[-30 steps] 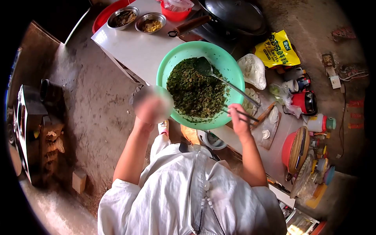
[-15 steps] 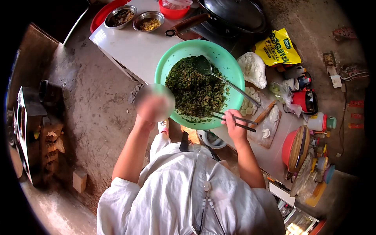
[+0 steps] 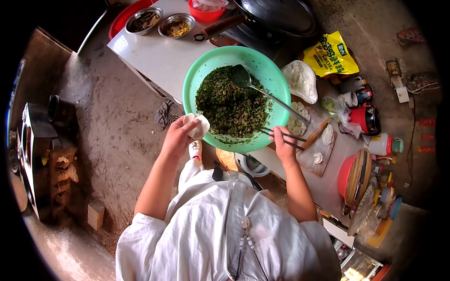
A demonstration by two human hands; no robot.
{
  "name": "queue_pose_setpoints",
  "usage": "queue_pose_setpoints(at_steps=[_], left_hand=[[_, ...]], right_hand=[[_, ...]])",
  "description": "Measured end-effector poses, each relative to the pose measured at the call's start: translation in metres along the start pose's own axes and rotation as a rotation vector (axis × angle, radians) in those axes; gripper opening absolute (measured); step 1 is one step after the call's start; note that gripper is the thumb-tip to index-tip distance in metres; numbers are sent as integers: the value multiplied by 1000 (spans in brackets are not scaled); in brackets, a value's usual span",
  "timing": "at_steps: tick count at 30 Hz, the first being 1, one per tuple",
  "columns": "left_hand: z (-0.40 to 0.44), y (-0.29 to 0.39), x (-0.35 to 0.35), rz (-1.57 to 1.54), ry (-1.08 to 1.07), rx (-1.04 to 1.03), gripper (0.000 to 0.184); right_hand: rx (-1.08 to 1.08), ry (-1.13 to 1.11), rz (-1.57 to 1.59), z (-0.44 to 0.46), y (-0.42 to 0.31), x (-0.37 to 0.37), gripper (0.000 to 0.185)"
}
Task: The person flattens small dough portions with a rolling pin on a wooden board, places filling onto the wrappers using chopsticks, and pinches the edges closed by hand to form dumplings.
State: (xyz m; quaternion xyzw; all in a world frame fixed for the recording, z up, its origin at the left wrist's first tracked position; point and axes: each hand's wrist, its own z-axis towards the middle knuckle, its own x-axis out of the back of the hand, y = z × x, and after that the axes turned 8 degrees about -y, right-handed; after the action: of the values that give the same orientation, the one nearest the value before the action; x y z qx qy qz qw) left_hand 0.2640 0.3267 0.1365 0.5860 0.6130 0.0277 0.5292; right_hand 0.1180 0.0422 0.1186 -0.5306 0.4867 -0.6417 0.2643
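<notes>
In my left hand [image 3: 176, 137] I hold a round white dumpling wrapper [image 3: 198, 127], thumb on top, at the near left rim of a green basin [image 3: 190, 89]. Dark green chopped filling [image 3: 225, 105] fills much of the basin. My right hand [image 3: 284, 145] grips a pair of dark chopsticks [image 3: 287, 138], whose tips reach into the filling at the near right side. A metal ladle [image 3: 276, 99] rests in the basin, its bowl in the filling and its handle over the right rim.
Right of the basin, a board holds dough pieces [image 3: 297, 124] and a rolling pin [image 3: 316, 134]. Beyond are a heap of flour [image 3: 301, 80] and a yellow packet [image 3: 331, 54]. Two metal bowls [image 3: 176, 25] and a lidded black pan [image 3: 281, 16] stand at the back.
The view has shifted slightly. My left hand was blurred out before, and the wrapper in it shows clearly now. The chopsticks' tips stay in the filling.
</notes>
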Motion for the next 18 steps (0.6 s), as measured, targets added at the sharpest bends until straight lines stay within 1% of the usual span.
queue_pose_setpoints(at_steps=[2, 4, 8, 12, 14, 18], left_hand=[[-3, 1, -1, 1, 3, -3, 23], [-5, 3, -2, 13, -18, 23, 26], [-6, 6, -1, 16, -13, 33, 25], [-6, 3, 3, 15, -33, 24, 23], [-5, 2, 6, -25, -74, 32, 22], [-5, 3, 8, -36, -123, 43, 21]], right_hand=[[18, 0, 68, -4, 8, -9, 23], [-63, -66, 132, -9, 11, -11, 23], [-146, -21, 336, -17, 17, -12, 23], [-196, -2, 402, -21, 21, -12, 24], [-235, 11, 440, -24, 15, -14, 29], [-284, 61, 522, -30, 16, -22, 29]])
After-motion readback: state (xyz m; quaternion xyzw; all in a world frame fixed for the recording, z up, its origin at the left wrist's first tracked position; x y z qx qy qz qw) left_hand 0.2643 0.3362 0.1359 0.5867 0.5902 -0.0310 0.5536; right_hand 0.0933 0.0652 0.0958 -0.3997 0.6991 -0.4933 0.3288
